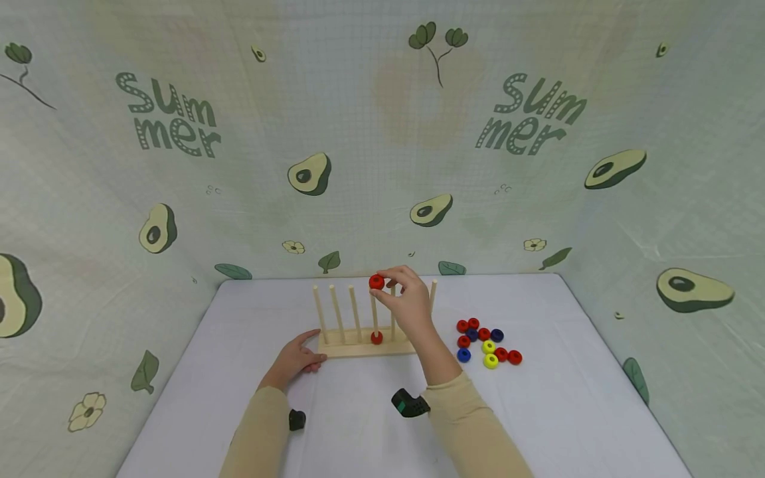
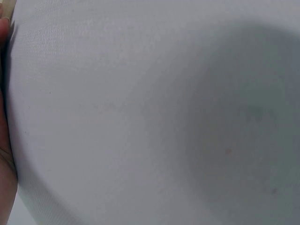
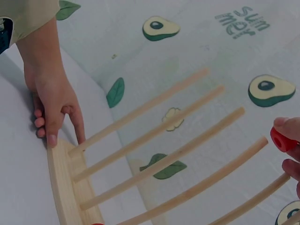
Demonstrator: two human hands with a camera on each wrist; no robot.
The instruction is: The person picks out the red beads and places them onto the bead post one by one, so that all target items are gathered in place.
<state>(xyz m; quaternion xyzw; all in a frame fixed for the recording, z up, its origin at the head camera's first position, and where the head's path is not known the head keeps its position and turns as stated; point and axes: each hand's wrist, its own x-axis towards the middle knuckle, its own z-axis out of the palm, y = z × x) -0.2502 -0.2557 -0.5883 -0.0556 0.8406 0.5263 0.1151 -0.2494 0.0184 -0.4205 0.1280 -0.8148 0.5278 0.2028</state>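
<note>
A wooden peg stand (image 1: 358, 349) with a row of upright pegs is on the table. My left hand (image 1: 299, 358) grips the left end of its base, thumb and forefinger on opposite edges; the right wrist view shows this left hand (image 3: 51, 93) too. Between thumb and fingers, my right hand (image 1: 409, 302) pinches a red ring bead (image 1: 376, 282) at the top of the fourth peg from the left. In the right wrist view the held bead (image 3: 282, 140) appears just beside that peg's tip. Another red bead (image 1: 376, 338) sits at the foot of the same peg.
Loose red, blue and yellow beads (image 1: 484, 334) lie in a cluster right of the stand. A white cloth (image 1: 358, 431) covers the table, and a printed curtain (image 1: 358, 133) rises behind. The left wrist view shows mostly pale cloth, with a hand's edge at left.
</note>
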